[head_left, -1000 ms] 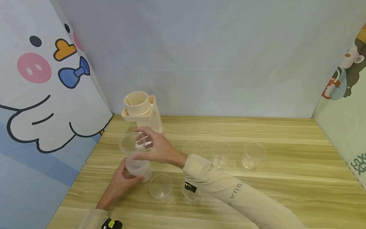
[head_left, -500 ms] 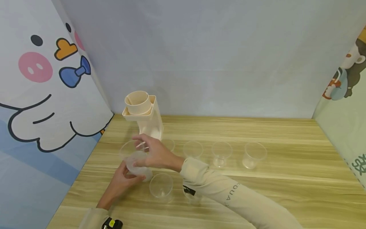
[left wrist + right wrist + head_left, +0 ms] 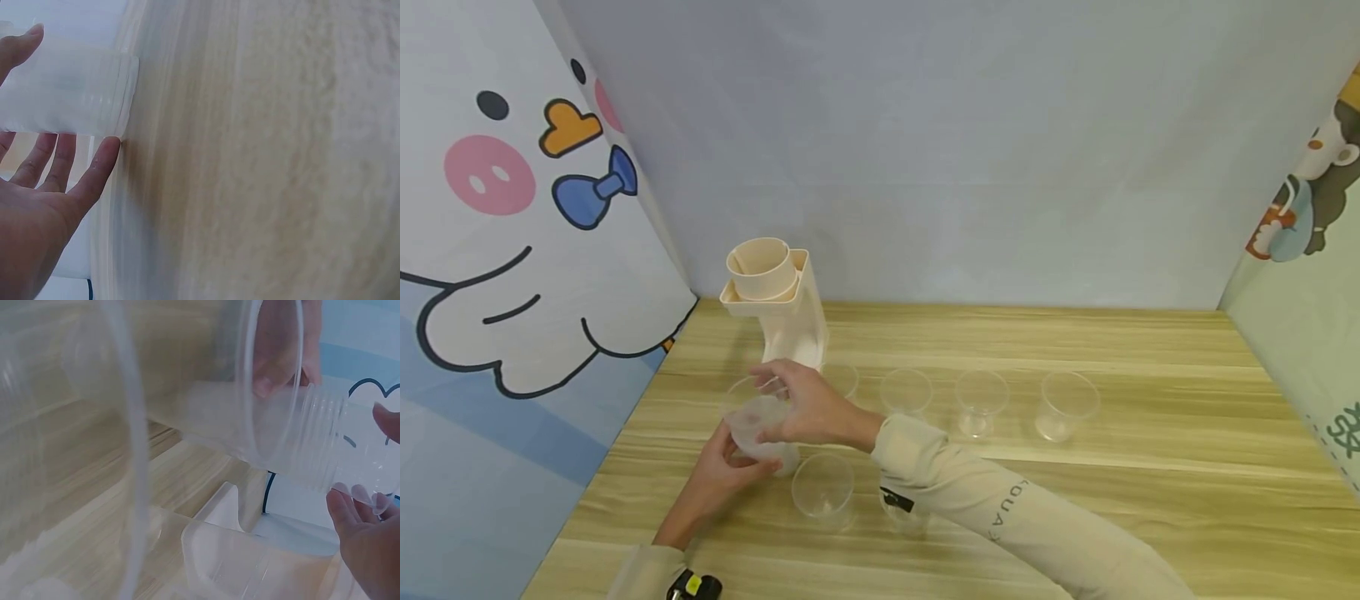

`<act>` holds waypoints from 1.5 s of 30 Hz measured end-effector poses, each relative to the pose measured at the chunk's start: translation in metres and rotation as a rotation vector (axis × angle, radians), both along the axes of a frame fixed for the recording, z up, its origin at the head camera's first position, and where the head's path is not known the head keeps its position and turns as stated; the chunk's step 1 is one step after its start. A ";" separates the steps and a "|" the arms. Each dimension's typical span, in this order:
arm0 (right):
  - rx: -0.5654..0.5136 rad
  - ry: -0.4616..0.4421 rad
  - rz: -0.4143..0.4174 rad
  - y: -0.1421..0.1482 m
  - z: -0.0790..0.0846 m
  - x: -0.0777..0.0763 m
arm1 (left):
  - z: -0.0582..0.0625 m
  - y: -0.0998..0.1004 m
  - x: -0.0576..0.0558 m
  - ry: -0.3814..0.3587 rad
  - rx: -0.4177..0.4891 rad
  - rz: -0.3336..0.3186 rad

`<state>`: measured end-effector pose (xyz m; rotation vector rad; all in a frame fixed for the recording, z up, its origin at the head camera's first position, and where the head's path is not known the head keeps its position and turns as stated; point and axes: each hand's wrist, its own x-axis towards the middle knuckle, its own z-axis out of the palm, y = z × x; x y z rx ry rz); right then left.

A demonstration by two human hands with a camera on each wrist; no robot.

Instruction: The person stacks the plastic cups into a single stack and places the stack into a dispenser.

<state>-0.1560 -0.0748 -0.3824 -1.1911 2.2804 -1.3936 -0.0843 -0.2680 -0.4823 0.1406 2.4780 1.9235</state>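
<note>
My left hand (image 3: 713,477) grips a stack of frosted-looking clear plastic cups (image 3: 784,457) at the table's left side. In the left wrist view its thumb lies on one side of the stack (image 3: 69,87) and the fingers on the other, with the stack's end close to the wood. Above it, my right hand (image 3: 816,407) holds a clear plastic cup (image 3: 737,392), thumb and fingers around its upper part. This cup overlaps the top of the stack. The right wrist view has the ridged rims of the stack (image 3: 322,437) just below the right fingers (image 3: 344,512).
Behind the hands stands a cream dispenser (image 3: 790,325) with a round tube on top. Single clear cups stand in a back row, among them a right-hand cup (image 3: 1067,408). Nearer are a front cup (image 3: 823,492) and another cup (image 3: 908,521) partly behind the right sleeve.
The right hand has moved down with the clear cup, which now sits lower over the stack. The left hand has stayed in place around the stack.
</note>
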 end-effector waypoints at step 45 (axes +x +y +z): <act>0.279 0.078 0.075 0.027 0.034 -0.008 | 0.002 0.000 -0.001 0.017 -0.065 0.022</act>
